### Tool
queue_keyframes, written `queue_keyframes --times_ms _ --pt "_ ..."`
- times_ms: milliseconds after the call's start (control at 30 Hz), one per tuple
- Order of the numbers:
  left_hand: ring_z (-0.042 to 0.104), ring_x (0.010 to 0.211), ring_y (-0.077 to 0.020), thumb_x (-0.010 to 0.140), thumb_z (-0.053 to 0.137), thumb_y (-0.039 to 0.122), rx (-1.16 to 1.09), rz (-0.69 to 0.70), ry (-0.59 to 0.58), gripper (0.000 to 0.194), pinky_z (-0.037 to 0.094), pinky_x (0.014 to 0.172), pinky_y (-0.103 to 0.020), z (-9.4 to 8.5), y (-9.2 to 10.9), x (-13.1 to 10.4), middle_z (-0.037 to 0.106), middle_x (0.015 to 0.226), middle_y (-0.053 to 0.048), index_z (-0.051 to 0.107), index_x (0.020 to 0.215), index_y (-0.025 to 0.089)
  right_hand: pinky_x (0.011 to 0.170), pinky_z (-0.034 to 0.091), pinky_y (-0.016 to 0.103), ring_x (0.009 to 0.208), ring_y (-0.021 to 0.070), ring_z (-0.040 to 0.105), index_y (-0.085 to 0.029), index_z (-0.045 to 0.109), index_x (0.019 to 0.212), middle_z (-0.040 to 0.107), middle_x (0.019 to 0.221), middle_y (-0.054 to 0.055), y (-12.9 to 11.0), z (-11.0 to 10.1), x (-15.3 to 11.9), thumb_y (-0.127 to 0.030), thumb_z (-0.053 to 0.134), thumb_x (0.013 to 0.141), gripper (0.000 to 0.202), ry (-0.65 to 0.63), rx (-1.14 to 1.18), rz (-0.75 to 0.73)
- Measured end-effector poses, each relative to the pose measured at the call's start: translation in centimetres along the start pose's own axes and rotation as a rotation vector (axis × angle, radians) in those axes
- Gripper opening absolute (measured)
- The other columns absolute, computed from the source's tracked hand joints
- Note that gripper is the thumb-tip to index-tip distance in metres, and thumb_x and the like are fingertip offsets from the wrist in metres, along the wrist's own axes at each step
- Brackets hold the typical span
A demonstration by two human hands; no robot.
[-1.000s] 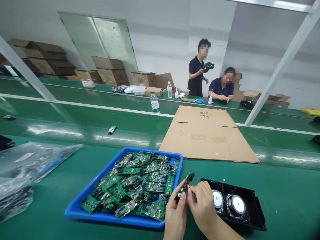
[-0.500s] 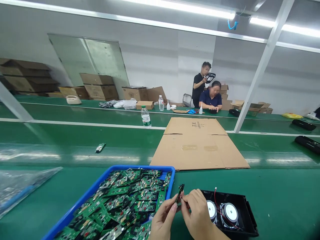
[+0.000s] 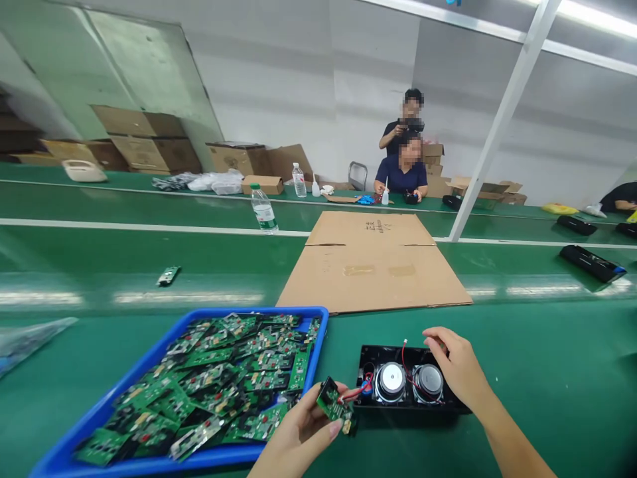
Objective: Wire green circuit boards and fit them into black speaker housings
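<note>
White walls (image 3: 298, 73), green conveyor benches (image 3: 124, 252), white post (image 3: 490, 133), stacked boxes (image 3: 144, 136), perhaps strip lighting overhead.

Left hand (image 3: 303, 435) enters from the lower edge of the head view, palm turned upward and inward, fingers curled, thumb and fingertips (image 3: 334, 430) pinched closed around a small flat piece. Right hand (image 3: 458, 365) lies further forward and to the right, palm down, fingers loosely bent and spread, fingertips (image 3: 428, 338) lowered onto a dark edge (grip not closed). Right forearm bare, running diagonally back to the lower right corner. The two hands are apart, not touching
</note>
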State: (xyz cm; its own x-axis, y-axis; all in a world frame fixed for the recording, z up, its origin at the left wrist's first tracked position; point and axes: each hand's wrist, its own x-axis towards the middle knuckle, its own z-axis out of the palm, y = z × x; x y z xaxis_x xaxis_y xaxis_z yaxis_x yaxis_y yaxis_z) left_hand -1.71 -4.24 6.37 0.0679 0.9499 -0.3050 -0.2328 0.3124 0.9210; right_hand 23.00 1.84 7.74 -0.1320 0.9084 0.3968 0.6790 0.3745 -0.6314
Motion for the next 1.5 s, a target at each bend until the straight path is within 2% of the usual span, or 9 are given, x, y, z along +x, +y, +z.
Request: queue_keyframes --times_ms 100,267,467,633,767,900,1100,1267,1500 --pt "0.059 0.097 -0.0276 0.05 0.077 0.041 0.003 -0.053 -0.072 0.044 0.049 0.075 -0.029 1.2 0.0 -0.6 0.07 0.095 -0.01 0.067 0.087 0.02 0.057 0.043 0.025 0.065 0.0149 0.059 -0.02 0.059 0.076 0.064 0.072 0.0 0.9 -0.1 -0.4 -0.015 0.042 0.083 0.019 -0.21 -0.062 0.103" --pt "0.062 0.079 -0.0213 0.056 0.073 0.033 -0.01 0.017 -0.003 0.034 0.049 0.071 -0.026 4.2 -0.1 -1.0 0.07 0.086 -0.006 0.066 0.088 0.02 0.052 0.038 0.023 0.066 0.016 0.06 -0.021 0.058 0.071 0.063 0.073 -0.001 0.3 1.0 -0.8 -0.007 0.06 0.07 0.013 -0.399 -0.319 -0.018" --pt "0.062 0.066 -0.0182 0.059 0.071 0.033 -0.005 0.068 0.115 0.034 0.052 0.061 -0.026 6.1 -0.5 -0.3 0.067 0.078 -0.003 0.062 0.088 0.02 0.041 0.025 0.023 0.061 0.0208 0.062 -0.017 0.055 0.096 0.065 0.076 0.005 -0.9 2.8 -0.4 0.001 0.07 0.053 0.048 -0.576 -0.683 -0.104" --pt "0.065 0.079 -0.0211 0.061 0.069 0.038 0.057 0.086 0.105 0.039 0.053 0.073 -0.028 5.8 -1.4 0.8 0.067 0.09 -0.005 0.059 0.094 0.02 0.038 0.02 0.025 0.057 0.0226 0.061 -0.008 0.047 0.114 0.065 0.068 0.009 -0.9 4.2 -0.4 0.01 0.058 0.052 0.065 -0.581 -0.729 -0.114" --pt "0.065 0.082 -0.0232 0.065 0.066 0.036 0.12 0.109 0.106 0.036 0.054 0.074 -0.031 5.6 -2.0 1.2 0.068 0.092 -0.006 0.059 0.097 0.02 0.045 0.027 0.025 0.061 0.0208 0.056 -0.017 0.056 0.082 0.059 0.059 0.004 -0.6 3.1 -0.8 0.011 0.055 0.052 0.041 -0.465 -0.723 -0.23" --pt "0.065 0.084 -0.023 0.069 0.062 0.036 0.147 0.119 0.101 0.036 0.055 0.074 -0.032 6.0 -2.3 1.4 0.069 0.096 -0.006 0.058 0.102 0.021 0.049 0.034 0.026 0.06 0.0179 0.051 -0.019 0.051 0.059 0.053 0.054 0.002 0.0 1.8 -1.1 0.005 0.055 0.061 0.025 -0.288 -0.563 -0.241" --pt "0.066 0.085 -0.0247 0.07 0.061 0.033 0.147 0.121 0.101 0.035 0.056 0.072 -0.032 6.7 -2.3 1.9 0.07 0.097 -0.006 0.059 0.102 0.021 0.061 0.047 0.026 0.07 0.015 0.056 -0.019 0.059 0.079 0.06 0.075 0.003 0.5 1.9 -1.7 -0.01 0.052 0.076 0.012 -0.09 0.073 -0.021" --pt "0.067 0.082 -0.0233 0.071 0.059 0.028 0.157 0.146 0.099 0.032 0.056 0.072 -0.031 7.0 -2.2 2.2 0.071 0.089 -0.005 0.058 0.101 0.02 0.061 0.046 0.024 0.065 0.0135 0.056 -0.017 0.059 0.076 0.06 0.07 0.001 0.3 2.9 -2.1 -0.022 0.058 0.072 0.006 -0.165 0.457 0.282" --pt "0.067 0.084 -0.0249 0.067 0.062 0.027 0.118 0.124 0.105 0.026 0.057 0.069 -0.031 7.1 -1.6 2.4 0.071 0.087 -0.005 0.062 0.093 0.02 0.057 0.043 0.024 0.063 0.0128 0.053 -0.016 0.064 0.074 0.058 0.071 0.002 1.6 3.3 -1.8 -0.032 0.056 0.075 0.018 -0.237 0.594 0.307"
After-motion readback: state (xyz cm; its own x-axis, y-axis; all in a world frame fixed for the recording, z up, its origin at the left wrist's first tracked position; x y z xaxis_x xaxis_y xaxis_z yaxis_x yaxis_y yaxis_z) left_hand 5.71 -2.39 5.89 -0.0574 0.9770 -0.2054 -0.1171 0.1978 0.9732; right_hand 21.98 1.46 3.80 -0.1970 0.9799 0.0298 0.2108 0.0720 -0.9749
